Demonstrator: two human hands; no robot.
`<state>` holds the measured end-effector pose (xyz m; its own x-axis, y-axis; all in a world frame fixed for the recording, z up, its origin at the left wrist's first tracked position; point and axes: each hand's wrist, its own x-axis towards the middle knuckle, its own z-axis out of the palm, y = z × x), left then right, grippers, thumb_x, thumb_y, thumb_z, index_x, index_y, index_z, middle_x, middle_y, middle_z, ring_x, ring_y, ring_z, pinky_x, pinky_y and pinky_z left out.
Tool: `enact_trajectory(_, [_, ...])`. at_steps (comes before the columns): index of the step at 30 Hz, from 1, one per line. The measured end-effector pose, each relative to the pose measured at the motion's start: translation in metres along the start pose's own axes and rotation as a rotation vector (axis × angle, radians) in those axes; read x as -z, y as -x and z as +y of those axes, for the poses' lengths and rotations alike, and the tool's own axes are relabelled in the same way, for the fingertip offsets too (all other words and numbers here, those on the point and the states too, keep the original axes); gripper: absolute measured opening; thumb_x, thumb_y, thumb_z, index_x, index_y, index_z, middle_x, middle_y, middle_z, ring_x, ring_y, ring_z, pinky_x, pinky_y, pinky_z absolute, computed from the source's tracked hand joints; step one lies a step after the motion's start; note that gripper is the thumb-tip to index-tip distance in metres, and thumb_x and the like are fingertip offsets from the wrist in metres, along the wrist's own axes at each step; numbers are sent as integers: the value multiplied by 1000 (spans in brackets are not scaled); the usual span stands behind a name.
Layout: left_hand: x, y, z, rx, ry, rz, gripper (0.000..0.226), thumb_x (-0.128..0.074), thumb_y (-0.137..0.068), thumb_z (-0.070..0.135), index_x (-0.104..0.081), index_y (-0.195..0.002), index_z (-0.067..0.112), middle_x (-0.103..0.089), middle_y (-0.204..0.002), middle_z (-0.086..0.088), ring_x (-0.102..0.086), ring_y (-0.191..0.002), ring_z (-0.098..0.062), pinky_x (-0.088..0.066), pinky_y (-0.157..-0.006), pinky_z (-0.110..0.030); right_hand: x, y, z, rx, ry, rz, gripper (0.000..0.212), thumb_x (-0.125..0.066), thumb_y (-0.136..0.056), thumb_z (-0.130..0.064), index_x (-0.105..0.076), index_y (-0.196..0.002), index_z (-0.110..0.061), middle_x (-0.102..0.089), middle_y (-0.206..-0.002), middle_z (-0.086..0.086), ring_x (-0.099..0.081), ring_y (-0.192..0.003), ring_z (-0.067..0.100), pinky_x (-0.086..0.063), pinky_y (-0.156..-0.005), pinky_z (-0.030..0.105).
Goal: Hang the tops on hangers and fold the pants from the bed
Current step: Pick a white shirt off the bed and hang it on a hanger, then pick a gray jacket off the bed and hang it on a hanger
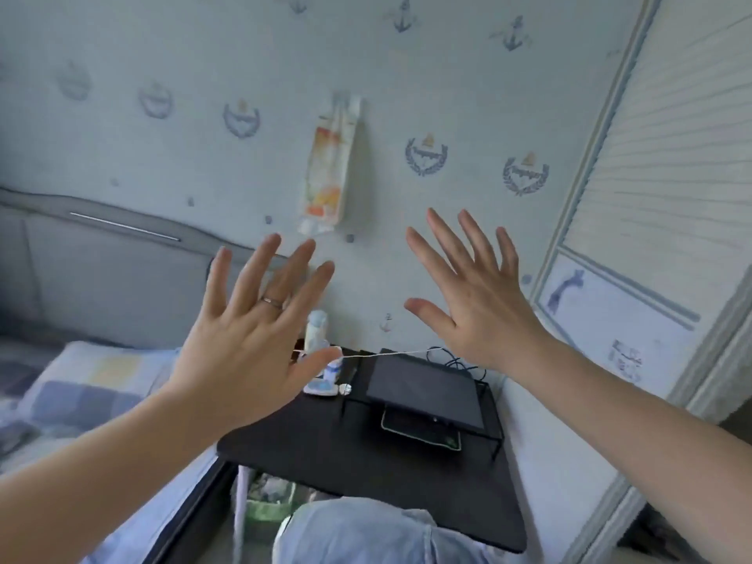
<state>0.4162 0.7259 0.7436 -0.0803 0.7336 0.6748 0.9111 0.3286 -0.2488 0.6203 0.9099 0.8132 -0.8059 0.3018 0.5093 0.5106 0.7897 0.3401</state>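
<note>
My left hand [248, 339] and my right hand [476, 295] are both raised in front of me with fingers spread, backs toward the camera, holding nothing. A ring sits on one left finger. They hover above a dark bedside table [325, 453]. The bed [81, 400] with a checked blue, grey and yellow cover lies at the lower left. A light blue denim garment [366, 531] shows at the bottom centre, on my leg as far as I can tell. No tops or hangers are in view.
On the table stand a dark tablet on a wire stand [427, 388], a small white bottle [317, 331] and cables. A padded grey headboard [114, 270] backs the bed. A white wardrobe door [651, 197] is at the right. A packet [329, 164] hangs on the wall.
</note>
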Motion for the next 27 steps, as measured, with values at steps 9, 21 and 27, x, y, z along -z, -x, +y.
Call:
enact_trajectory(9, [5, 201, -138, 490, -143, -219, 83, -30, -92, 69, -30, -157, 18, -18, -167, -6, -10, -154, -36, -6, -121, -63, -56, -97, -241, 485, -330, -31, 71, -17, -95, -69, 4, -157, -41, 1, -169, -7, 2, -155, 28, 6, -118, 57])
enact_trajectory(21, [-8, 418, -263, 1176, -270, -582, 84, -20, -91, 74, -19, -160, 26, -10, -169, 0, 6, -155, -26, 7, -122, -56, -136, -173, -549, 982, -526, -211, 75, -17, -92, -69, -17, -159, -36, -10, -168, -6, -9, -153, 28, -8, -119, 59])
enact_trajectory(27, [-28, 499, -286, 1496, -247, -692, 90, 0, -83, 80, 3, -159, 33, 16, -166, 8, 26, -150, -21, 14, -120, -53, -188, -190, -677, 1178, -595, -319, 70, -20, -95, -68, 4, -157, -45, 6, -167, -13, 5, -154, 23, 3, -120, 54])
